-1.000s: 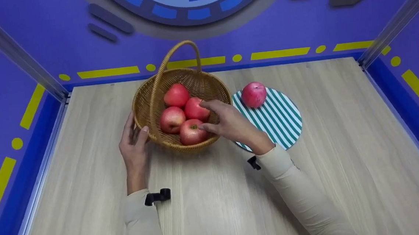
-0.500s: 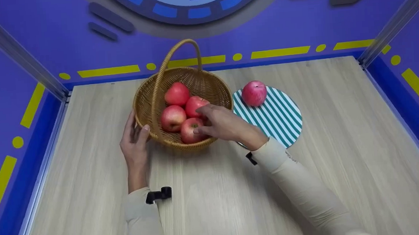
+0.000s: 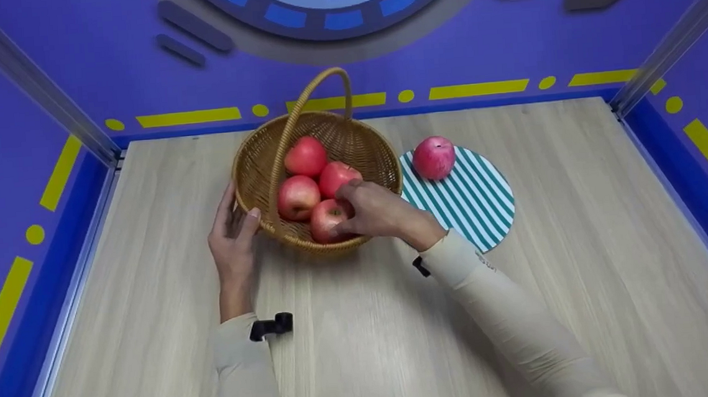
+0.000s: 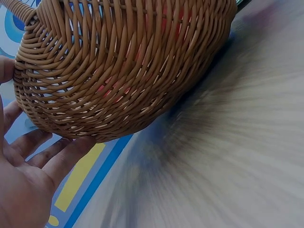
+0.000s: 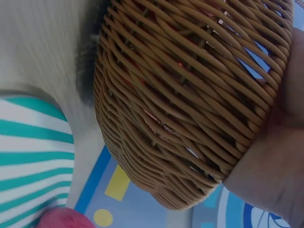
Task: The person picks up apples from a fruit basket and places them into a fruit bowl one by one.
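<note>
A brown wicker basket (image 3: 372, 144) with an arched handle holds several red apples. My left hand (image 3: 232, 250) steadies its left side, thumb at the rim. In the left wrist view the fingers (image 4: 71, 159) lie against the outside of the weave (image 4: 118, 76). Reaching over the right rim, my right hand (image 3: 380, 212) has thumb and fingers round the front apple (image 3: 324, 222); its far side is hidden by the hand. The right wrist view shows only the heel of that hand (image 5: 263, 175) behind the basket wall (image 5: 190, 95).
Right of the basket lies a round green-and-white striped mat (image 3: 478, 196), partly under the right forearm in the head view. A darker red round fruit (image 3: 434, 157) sits on its far left part. Blue panels (image 3: 474, 47) wall in the wooden table (image 3: 351, 336) at the back and sides.
My right hand has moved left and lower into the basket, and its thumb and fingers have closed round the front apple. The left hand keeps its place at the basket.
</note>
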The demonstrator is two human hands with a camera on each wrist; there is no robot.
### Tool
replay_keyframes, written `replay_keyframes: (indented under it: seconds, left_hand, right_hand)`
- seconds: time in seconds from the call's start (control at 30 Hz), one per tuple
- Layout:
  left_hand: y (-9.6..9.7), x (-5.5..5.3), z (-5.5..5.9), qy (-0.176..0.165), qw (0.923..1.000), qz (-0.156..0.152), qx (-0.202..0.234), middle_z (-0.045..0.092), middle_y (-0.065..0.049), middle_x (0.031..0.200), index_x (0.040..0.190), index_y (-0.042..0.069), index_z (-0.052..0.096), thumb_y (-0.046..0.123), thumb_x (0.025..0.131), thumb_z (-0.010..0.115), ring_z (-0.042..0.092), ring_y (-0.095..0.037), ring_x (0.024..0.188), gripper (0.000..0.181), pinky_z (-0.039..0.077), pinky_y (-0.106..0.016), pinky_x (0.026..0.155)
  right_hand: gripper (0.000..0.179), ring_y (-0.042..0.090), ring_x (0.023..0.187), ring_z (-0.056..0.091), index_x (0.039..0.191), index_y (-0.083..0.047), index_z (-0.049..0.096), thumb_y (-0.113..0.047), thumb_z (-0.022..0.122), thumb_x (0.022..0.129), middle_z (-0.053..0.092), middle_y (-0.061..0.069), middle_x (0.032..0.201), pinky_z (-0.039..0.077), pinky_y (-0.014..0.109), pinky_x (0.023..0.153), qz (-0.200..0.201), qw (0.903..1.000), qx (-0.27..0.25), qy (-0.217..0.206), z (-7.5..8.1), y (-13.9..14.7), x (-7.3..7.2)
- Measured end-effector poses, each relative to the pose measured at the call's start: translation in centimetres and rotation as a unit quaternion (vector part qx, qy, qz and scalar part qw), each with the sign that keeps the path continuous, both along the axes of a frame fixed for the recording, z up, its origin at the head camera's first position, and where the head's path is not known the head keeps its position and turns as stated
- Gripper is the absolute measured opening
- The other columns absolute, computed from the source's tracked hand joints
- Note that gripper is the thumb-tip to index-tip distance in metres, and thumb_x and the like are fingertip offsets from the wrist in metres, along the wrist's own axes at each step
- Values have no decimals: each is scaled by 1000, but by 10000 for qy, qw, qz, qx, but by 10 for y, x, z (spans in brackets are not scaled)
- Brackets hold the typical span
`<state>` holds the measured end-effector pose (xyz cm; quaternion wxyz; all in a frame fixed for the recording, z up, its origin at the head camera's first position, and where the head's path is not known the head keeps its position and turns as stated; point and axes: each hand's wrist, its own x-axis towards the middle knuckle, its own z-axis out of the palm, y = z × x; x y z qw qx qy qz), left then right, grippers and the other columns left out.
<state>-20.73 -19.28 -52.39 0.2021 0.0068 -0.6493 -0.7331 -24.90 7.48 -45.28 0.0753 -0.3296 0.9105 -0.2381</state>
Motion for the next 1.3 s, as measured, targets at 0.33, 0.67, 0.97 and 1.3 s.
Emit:
replay_keyframes:
  seconds: [0.33,0.67,0.97,1.3]
  left_hand:
    - [-1,0,-1,58,9996,32,-265,49,-5,162,158,11,53,11,99,71,50,-28,143,62,43,-38,116]
    - [-1,0,0,100,9994,26,-336,49,-10,161,157,8,53,11,98,72,49,-33,145,62,38,-41,120]
    - [-2,0,-1,61,9996,-16,-270,49,-8,162,158,10,52,11,99,71,48,-29,146,62,36,-45,121]
    - [-3,-1,-4,86,9996,-16,-264,49,-8,162,158,9,52,8,100,70,49,-30,145,61,39,-38,119]
  right_hand:
    - [42,27,89,56,115,-1,64,-30,83,93,58,11,98,49,39,80,-153,9993,-3,-333,-6,0,0]
    - [37,25,80,60,106,-7,64,-34,83,90,61,3,85,52,38,74,-205,9996,-177,15,-10,0,2]
    - [63,27,109,66,137,-3,65,-33,84,85,70,11,126,54,41,98,-322,9971,-682,97,-12,3,7]
    - [72,29,127,59,147,-6,60,-37,85,87,58,15,143,51,46,105,-432,9843,-1688,291,-15,9,14]
